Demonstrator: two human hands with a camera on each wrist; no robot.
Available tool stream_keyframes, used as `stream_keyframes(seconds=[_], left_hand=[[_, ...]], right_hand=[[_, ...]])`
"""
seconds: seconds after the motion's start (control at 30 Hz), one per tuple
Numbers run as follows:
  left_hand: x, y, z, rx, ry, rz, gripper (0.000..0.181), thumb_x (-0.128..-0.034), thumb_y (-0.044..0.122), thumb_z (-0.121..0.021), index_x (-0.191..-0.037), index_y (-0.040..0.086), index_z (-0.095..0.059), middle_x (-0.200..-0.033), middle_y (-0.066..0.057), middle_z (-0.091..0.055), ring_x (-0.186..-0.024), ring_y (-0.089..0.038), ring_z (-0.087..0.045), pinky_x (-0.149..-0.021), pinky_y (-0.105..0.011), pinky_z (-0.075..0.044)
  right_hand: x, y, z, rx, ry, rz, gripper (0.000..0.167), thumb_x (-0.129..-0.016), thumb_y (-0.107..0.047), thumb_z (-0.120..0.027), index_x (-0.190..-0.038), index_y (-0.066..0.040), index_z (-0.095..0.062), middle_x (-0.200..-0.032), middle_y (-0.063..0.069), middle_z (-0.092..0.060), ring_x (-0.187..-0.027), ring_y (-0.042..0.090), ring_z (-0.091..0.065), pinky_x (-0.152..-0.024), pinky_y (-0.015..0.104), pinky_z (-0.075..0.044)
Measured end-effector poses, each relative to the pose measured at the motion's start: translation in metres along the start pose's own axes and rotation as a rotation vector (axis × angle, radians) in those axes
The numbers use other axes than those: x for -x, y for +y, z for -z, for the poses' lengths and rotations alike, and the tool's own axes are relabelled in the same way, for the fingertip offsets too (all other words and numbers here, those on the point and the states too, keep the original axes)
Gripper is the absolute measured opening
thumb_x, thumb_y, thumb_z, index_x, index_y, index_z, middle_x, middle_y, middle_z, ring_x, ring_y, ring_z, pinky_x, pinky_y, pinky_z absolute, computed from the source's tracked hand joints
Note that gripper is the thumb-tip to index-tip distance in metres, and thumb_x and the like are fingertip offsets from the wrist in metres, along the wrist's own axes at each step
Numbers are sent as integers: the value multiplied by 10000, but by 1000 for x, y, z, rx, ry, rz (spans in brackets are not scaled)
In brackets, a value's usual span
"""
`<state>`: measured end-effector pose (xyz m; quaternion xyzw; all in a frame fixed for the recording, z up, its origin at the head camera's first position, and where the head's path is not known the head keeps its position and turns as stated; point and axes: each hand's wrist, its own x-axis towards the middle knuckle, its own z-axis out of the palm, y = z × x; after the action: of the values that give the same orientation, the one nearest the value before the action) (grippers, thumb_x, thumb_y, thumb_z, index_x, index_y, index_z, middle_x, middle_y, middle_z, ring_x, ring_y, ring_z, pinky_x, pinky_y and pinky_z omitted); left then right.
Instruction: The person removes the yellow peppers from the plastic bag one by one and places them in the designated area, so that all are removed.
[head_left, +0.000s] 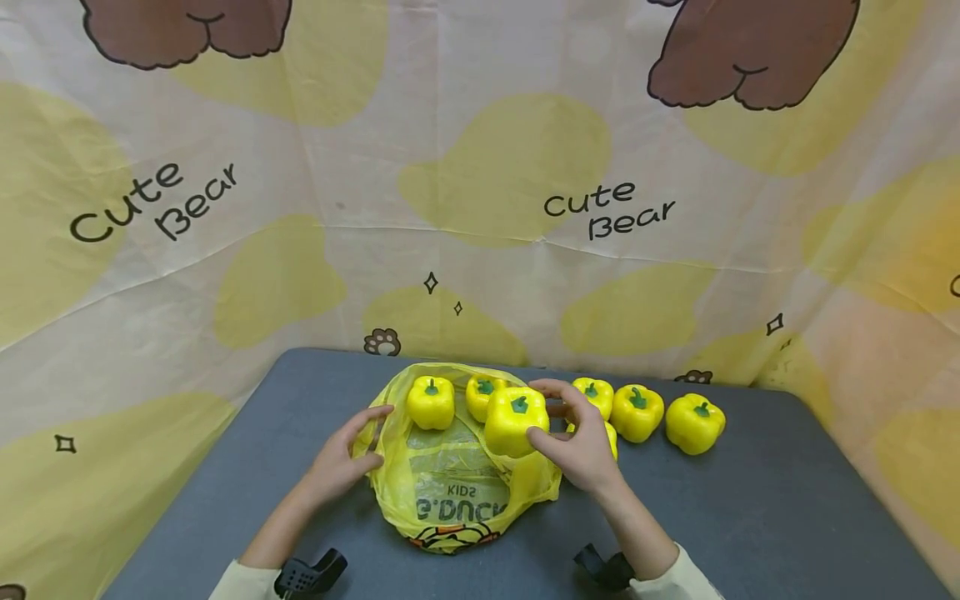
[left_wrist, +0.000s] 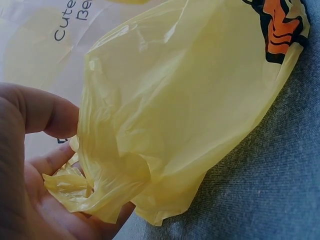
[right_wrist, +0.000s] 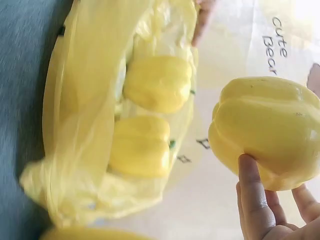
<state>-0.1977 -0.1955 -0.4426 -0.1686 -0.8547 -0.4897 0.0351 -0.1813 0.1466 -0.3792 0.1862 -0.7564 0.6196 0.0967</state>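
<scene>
My right hand point(head_left: 581, 442) grips a yellow bell pepper point(head_left: 517, 421) by its side, over the right part of an open yellow plastic bag point(head_left: 465, 462). The right wrist view shows this held bell pepper point(right_wrist: 270, 130) raised beside the bag, with fingers and thumb against its skin. Two more bell peppers point(head_left: 431, 403) point(head_left: 481, 397) sit inside the bag toward its far rim. At the bag's left rim is my left hand point(head_left: 345, 454); in the left wrist view its thumb and fingers hold the gathered edge of the bag point(left_wrist: 115, 150).
To the right of the bag stand several yellow bell peppers point(head_left: 696, 423), one partly hidden behind my right hand. All rest on a grey table point(head_left: 757, 508). A patterned cloth point(head_left: 480, 167) hangs behind the table's far edge.
</scene>
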Motion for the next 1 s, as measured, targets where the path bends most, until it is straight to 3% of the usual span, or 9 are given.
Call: stream_keyframes(seconds=[0.17,0.33,0.7,1.0], left_hand=[[0,1,0,9,-1,11,652,-757,28,-631,-1388,109,-484,-1431,-185,-476,-1120,-341,-555,-879,-456,-448],[0,3,0,10,-3,27,657,-758,26,-635,-1390,118,-483,-1428,-190,-474,-1104,-340,-565,-855,-431,-462],[-2,4,-1,-3,-5,40,660,-761,32,-644,-1392,142,-484,-1454,-172,-456,-1208,-372,-510,-922,-497,-426],[-1,4,0,9,-5,36,663,-759,21,-641,-1393,130,-482,-1471,-172,-437,-1266,-371,-459,-943,-501,-407]], right_hand=[[3,-4,18,7,28,-11,474,-765,-4,-671,-1231,-46,-592,-1207,165,-534,-933,270,-588,-655,288,-564],[7,-8,34,20,57,-13,474,-773,23,-663,-1237,-25,-583,-1206,147,-533,-939,231,-587,-682,281,-564],[19,-9,68,150,135,-52,488,-773,41,-665,-1249,5,-558,-1190,40,-525,-919,193,-566,-693,254,-553],[31,-3,90,254,185,-67,485,-780,38,-685,-1245,-38,-575,-1145,-123,-539,-899,95,-575,-661,233,-552]])
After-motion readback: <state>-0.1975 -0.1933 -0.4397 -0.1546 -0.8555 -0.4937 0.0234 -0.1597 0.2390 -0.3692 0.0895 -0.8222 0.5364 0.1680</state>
